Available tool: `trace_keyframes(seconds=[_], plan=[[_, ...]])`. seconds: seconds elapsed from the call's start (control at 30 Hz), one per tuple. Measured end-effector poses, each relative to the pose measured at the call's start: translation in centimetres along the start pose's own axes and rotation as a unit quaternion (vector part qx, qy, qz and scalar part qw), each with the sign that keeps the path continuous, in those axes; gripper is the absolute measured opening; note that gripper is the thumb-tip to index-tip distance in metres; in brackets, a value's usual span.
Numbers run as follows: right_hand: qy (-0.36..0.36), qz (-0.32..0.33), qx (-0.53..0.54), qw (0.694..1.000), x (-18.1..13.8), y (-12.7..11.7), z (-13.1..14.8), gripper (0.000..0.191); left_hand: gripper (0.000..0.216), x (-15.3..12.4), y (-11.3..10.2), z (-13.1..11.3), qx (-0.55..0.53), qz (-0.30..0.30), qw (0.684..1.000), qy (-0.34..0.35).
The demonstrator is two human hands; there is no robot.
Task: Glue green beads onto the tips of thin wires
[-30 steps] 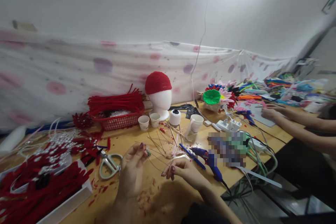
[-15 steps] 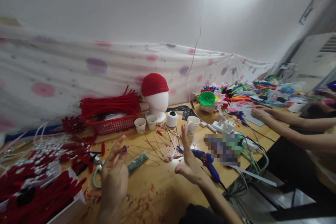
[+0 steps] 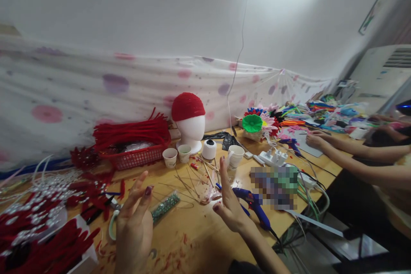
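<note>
My left hand (image 3: 135,220) is raised over the table's near side, fingers stretched, nothing in it. Beside its fingers lies a clear packet of green beads (image 3: 166,206), and scissors (image 3: 113,218) are partly hidden behind the hand. Upright and empty, my right hand (image 3: 231,205) has its fingers extended and the thumb apart. Just right of it rests a blue glue gun (image 3: 252,203). Thin wires (image 3: 189,186) and sticks lie between and beyond the hands. Farther back stands a white foam head (image 3: 192,130) with a red covering (image 3: 188,106).
Red stems fill a red basket (image 3: 138,157); paper cups (image 3: 170,158), a thread spool (image 3: 209,150) and a mug (image 3: 236,156) stand near it. Silver beads (image 3: 41,197) and red pieces cover the left. A power strip (image 3: 274,157) lies right. A co-worker's hands (image 3: 316,139) are at far right.
The view has shifted slightly. My left hand appears a little farther left and lower; my right hand keeps nearly the same pose. Both remain empty.
</note>
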State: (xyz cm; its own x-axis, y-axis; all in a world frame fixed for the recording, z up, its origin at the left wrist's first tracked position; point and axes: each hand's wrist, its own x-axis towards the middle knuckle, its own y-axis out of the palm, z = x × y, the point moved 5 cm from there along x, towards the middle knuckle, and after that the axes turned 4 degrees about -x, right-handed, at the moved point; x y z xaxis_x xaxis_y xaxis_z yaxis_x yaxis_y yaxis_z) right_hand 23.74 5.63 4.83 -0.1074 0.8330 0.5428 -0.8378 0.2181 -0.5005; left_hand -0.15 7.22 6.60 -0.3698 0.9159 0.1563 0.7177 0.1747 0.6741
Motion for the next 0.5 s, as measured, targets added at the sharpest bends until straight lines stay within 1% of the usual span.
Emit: trace_keyframes(seconds=[0.13, 0.2, 0.27, 0.37, 0.4, 0.43, 0.5], plan=[[0.011, 0.017, 0.020, 1.000, 0.0, 0.2, 0.1, 0.105, 0.019, 0.0, -0.2, 0.3, 0.004, -0.005, 1.000, -0.002], [0.014, 0.040, 0.050, 0.998, 0.0, 0.5, 0.5, 0.101, 0.018, 0.0, -0.1, 0.5, 0.004, 0.000, 1.000, -0.003], [0.028, 0.084, 0.114, 0.989, -0.1, 1.4, 1.1, 0.086, 0.019, -0.1, 0.0, 0.9, 0.004, 0.001, 1.000, -0.008], [0.045, 0.158, 0.237, 0.958, -0.5, 3.0, 2.4, 0.050, 0.022, -0.1, 0.0, 1.5, 0.007, -0.007, 1.000, -0.019], [0.047, 0.169, 0.262, 0.949, -0.6, 3.4, 2.9, 0.043, 0.022, -0.1, -0.1, 1.7, 0.010, -0.010, 1.000, -0.021], [0.047, 0.175, 0.275, 0.944, -0.6, 3.8, 3.3, 0.040, 0.023, -0.1, -0.2, 1.9, 0.015, -0.011, 1.000, -0.024], [0.049, 0.177, 0.277, 0.943, -0.7, 4.3, 3.9, 0.042, 0.025, -0.1, -0.5, 2.2, 0.022, -0.015, 0.999, -0.037]])
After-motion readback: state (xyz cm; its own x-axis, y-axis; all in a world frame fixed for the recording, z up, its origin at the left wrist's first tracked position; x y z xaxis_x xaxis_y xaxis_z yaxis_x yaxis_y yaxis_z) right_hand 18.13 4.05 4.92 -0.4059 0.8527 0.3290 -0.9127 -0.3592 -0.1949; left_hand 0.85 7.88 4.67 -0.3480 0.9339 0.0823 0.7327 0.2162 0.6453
